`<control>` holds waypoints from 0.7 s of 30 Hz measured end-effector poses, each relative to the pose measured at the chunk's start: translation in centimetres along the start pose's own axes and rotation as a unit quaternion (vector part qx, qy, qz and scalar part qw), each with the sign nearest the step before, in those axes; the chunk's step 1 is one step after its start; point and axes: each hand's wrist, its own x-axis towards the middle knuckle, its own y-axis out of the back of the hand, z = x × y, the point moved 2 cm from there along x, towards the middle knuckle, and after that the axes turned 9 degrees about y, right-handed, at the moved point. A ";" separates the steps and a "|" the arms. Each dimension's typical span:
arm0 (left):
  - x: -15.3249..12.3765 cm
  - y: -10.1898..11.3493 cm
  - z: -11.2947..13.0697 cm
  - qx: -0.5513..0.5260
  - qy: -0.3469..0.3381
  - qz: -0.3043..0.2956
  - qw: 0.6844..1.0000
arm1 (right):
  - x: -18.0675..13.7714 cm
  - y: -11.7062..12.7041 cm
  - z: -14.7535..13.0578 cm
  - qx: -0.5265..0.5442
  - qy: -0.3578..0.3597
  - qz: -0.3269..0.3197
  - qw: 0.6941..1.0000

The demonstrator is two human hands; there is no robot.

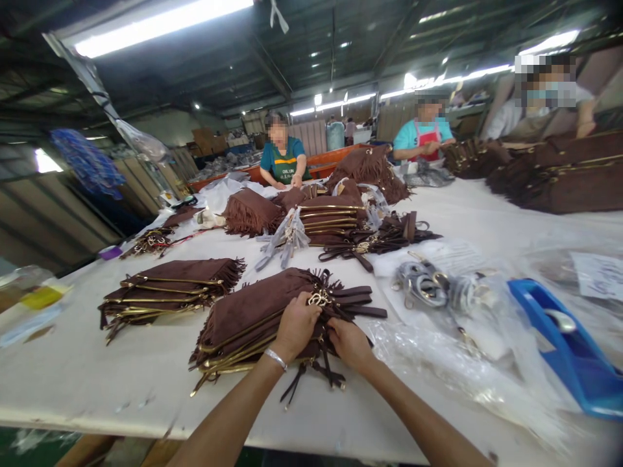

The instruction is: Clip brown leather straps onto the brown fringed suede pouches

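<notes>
A stack of dark brown fringed bags [257,305] with gold zippers lies on the table in front of me. My left hand [296,327], with a silver bracelet at the wrist, rests over the stack's right end, its fingers closed at the gold clasps [318,298] of a bundle of brown straps [357,301]. Just right of it, my right hand [348,340] is curled against the same end of the stack. Its fingertips are among dark straps and tassels, so what they pinch is hidden. Zipper pulls [311,376] hang toward me below the hands.
Another bag stack [170,288] lies to the left. Ahead are more bags [331,217] and loose straps [379,240]. At right are grey coiled straps [423,282], clear plastic bags [457,357] and a blue tape dispenser [569,344]. Several co-workers stand across the table [146,395].
</notes>
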 end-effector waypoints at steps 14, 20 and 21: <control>0.1 -0.5 -0.3 -0.022 -0.025 -0.005 0.999 | 0.9 -1.2 1.2 0.301 -0.077 -0.031 0.950; 0.1 -0.3 -0.1 -0.017 -0.034 -0.013 0.999 | 1.7 -1.5 1.1 0.309 -0.090 -0.019 0.946; 0.1 -0.2 0.1 -0.013 -0.038 -0.017 0.999 | 2.0 -1.5 1.2 0.310 -0.099 -0.020 0.945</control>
